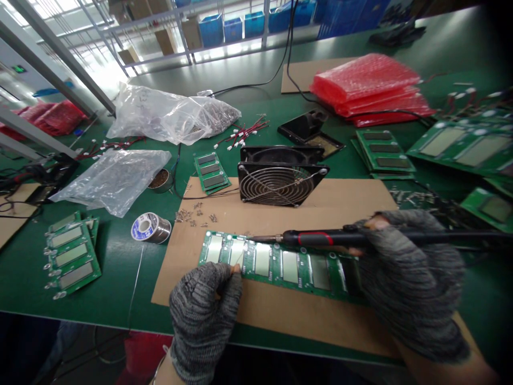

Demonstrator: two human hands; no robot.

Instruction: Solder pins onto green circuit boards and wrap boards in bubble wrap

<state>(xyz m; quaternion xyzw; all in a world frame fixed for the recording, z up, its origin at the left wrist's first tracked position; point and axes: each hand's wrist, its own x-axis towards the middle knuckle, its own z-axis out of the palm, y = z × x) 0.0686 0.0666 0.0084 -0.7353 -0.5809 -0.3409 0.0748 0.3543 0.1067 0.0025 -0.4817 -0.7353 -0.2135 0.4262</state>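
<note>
A long green circuit board (290, 267) with a row of grey display windows lies on a cardboard sheet (288, 315). My right hand (404, 267), in a grey knit glove with bare fingertips, is closed round a black soldering iron (316, 237). The iron points left, its tip at the board's upper edge near the second display. My left hand (208, 310), gloved alike, pinches a thin solder wire (240, 259) over the board's lower edge. Whether the wire touches the iron's tip is too small to tell.
Behind the board stands a black fan (280, 184). A solder spool (150, 228) and stacked boards (74, 254) are at the left. Small metal parts (192, 215) lie on the cardboard. Plastic bags (172, 112), red bubble wrap (364, 88) and more boards (385, 149) lie farther back.
</note>
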